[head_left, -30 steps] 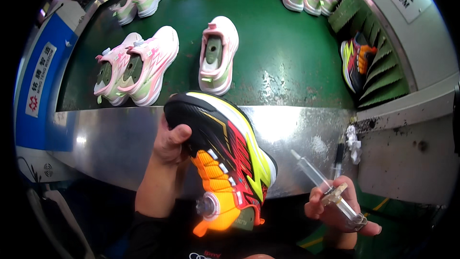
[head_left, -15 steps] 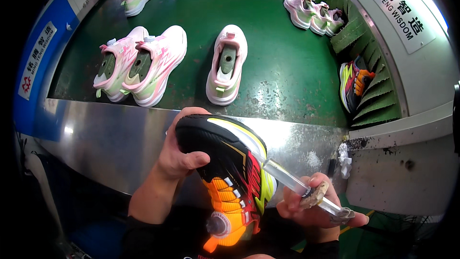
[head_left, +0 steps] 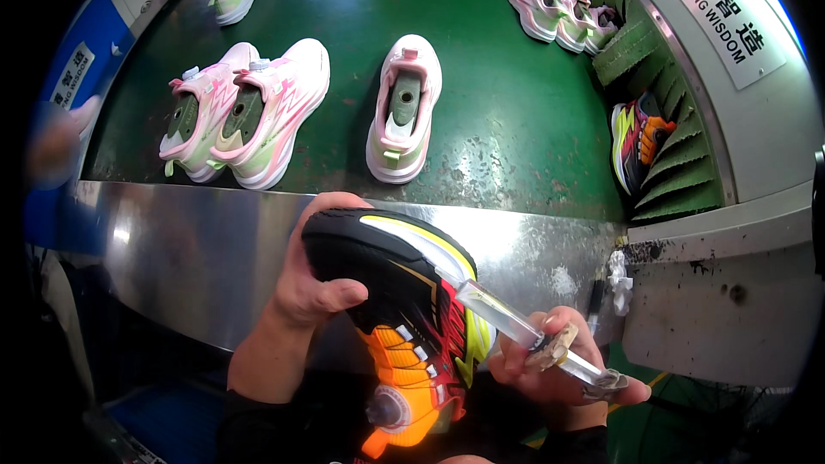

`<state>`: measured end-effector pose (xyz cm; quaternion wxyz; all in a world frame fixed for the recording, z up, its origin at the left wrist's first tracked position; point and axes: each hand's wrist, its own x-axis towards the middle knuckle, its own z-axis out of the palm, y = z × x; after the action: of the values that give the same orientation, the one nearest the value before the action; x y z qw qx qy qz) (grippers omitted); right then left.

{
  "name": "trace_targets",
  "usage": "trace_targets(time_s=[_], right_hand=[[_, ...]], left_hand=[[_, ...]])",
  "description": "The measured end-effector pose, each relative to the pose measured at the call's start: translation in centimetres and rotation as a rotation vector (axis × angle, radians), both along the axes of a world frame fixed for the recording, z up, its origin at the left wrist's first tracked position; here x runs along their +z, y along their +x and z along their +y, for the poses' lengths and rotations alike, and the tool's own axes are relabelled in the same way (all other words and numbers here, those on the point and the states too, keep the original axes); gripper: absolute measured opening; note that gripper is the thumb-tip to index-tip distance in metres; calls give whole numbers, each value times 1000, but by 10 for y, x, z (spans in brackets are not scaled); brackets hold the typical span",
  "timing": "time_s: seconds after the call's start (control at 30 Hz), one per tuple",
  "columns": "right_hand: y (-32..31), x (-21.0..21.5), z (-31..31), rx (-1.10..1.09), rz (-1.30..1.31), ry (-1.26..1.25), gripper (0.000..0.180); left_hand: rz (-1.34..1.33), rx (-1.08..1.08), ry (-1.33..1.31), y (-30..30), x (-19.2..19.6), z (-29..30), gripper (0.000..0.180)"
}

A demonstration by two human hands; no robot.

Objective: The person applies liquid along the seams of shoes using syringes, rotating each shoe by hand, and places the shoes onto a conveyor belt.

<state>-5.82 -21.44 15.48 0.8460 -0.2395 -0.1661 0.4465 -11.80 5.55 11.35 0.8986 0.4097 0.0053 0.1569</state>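
Note:
My left hand [head_left: 314, 288] is closed around the toe end of a black, orange, red and yellow sneaker [head_left: 402, 279], thumb on its upper. The sneaker is tilted, its thick white and yellow sole edge turned up toward the right and its orange tongue with a round dial toward me. In my right hand [head_left: 559, 361] is a clear syringe [head_left: 501, 311], fingers around its barrel end, where a pale crusted piece sits. One finger reaches to the plunger's end. The syringe's narrow tip is at the seam between sole and upper, near the forefoot.
Beyond a metal ledge [head_left: 206, 232] lies a green conveyor belt [head_left: 490, 103]. It carries a pink-white sneaker [head_left: 404, 112], a pair [head_left: 271, 112] to its left and several others farther back. Another colourful sneaker [head_left: 636, 142] stands by the green flap curtain [head_left: 679, 163]. A co-worker's blurred hand [head_left: 56, 146] shows at far left.
The syringe tip has shifted left along the seam, slightly toward the toe. The held sneaker sits a little farther left. A co-worker's blurred hand has appeared at the left.

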Motion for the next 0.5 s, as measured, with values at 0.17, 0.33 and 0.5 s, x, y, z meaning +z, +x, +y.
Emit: trace_targets(time_s=[0.17, 0.33, 0.5], right_hand=[[0, -4, -7, 18, 1, 5, 120], [-5, -1, -4, -31, -120, 103, 117], [-11, -2, -15, -38, -227, 88, 116]], left_hand=[[-16, -9, -12, 1, -2, 0, 74], [0, 19, -12, -1, 2, -1, 73], [25, 41, 17, 0, 5, -2, 74]])
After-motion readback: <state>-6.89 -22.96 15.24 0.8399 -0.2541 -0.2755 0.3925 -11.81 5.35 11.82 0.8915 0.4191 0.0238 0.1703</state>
